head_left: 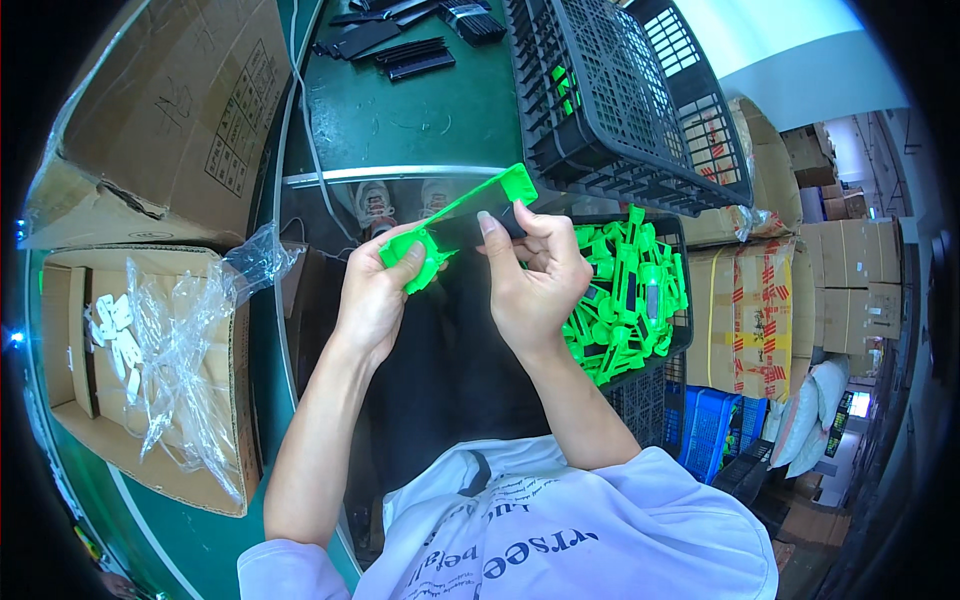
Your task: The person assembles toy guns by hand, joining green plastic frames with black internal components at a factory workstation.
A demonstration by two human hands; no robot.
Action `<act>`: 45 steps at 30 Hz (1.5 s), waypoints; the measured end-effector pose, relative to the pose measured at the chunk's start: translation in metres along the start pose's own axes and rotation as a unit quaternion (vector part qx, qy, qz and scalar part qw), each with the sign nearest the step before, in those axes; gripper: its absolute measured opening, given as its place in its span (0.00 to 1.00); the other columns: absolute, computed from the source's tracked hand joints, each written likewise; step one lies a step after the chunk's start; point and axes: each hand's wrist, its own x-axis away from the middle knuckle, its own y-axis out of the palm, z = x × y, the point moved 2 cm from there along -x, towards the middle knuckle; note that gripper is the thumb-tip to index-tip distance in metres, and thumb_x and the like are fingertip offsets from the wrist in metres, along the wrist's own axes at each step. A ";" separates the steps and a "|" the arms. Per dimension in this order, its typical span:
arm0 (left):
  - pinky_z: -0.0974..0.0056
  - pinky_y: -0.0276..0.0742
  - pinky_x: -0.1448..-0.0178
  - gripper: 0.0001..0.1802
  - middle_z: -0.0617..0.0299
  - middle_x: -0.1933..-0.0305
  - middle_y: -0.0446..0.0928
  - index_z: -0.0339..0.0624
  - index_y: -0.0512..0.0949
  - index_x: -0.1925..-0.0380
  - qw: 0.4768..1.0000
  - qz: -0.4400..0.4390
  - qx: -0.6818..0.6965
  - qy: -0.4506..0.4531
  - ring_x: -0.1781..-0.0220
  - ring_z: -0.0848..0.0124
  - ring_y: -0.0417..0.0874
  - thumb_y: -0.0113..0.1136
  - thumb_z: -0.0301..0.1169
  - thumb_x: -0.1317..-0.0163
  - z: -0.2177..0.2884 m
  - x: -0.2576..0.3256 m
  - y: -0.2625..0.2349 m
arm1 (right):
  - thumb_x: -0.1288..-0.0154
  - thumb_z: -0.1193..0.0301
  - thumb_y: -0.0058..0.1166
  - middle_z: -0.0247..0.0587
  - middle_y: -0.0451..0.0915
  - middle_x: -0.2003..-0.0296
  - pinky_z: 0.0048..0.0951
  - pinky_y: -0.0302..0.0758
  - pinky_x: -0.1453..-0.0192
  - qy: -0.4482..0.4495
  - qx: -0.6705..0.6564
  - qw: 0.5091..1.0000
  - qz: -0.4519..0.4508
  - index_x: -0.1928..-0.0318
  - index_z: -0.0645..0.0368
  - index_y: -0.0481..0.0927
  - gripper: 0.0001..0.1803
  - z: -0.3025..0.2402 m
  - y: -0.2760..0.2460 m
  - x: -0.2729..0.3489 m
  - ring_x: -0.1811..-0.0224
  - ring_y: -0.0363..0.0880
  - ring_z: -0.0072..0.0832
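My left hand [372,290] is closed round the rounded end of a bright green plastic part [423,262], thumb pressed on it. The part's long thin arm slants up to the right and ends in a small green block. My right hand [540,275] pinches a flat black strip [460,232] between thumb and fingers. The strip lies along the green arm, partly hidden by my fingers; I cannot tell whether it is seated in it. To the right, beside my right forearm, a black crate [680,325] holds a heap of similar green parts [630,300], some with dark inserts.
Several black strips [420,58] lie on the green table [400,125] ahead. A black plastic basket [630,100] stands at its right. On the left, an open carton [235,400] holds white pieces and clear plastic film [180,350]. Stacked cartons [765,320] and a blue crate [705,435] stand right.
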 end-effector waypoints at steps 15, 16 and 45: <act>0.69 0.76 0.53 0.06 0.61 0.63 0.78 0.36 0.76 0.58 0.999 -0.017 -0.043 0.001 0.62 0.74 0.78 0.53 0.25 0.32 -0.004 -0.001 -0.007 | 0.37 0.74 0.62 0.37 0.77 0.79 0.21 0.58 0.83 0.119 0.054 0.991 -0.035 0.62 0.67 0.78 0.08 0.037 -0.018 0.005 0.86 0.63 0.13; 0.69 0.76 0.53 0.06 0.61 0.63 0.78 0.36 0.77 0.59 0.999 0.009 -0.049 -0.019 0.63 0.74 0.78 0.53 0.25 0.32 -0.005 -0.001 -0.009 | 0.38 0.73 0.63 0.38 0.78 0.79 0.23 0.63 0.80 0.062 0.130 0.987 -0.075 0.61 0.66 0.78 0.10 0.031 -0.022 0.002 0.85 0.66 0.16; 0.73 0.68 0.74 0.07 0.62 0.76 0.79 0.37 0.80 0.72 0.979 0.055 -0.197 0.011 0.77 0.77 0.79 0.71 0.26 0.46 0.002 0.010 0.006 | 0.52 0.63 0.73 0.38 0.80 0.78 0.28 0.70 0.70 0.206 0.252 0.870 -0.370 0.66 0.64 0.84 0.18 0.007 -0.058 -0.058 0.76 0.74 0.20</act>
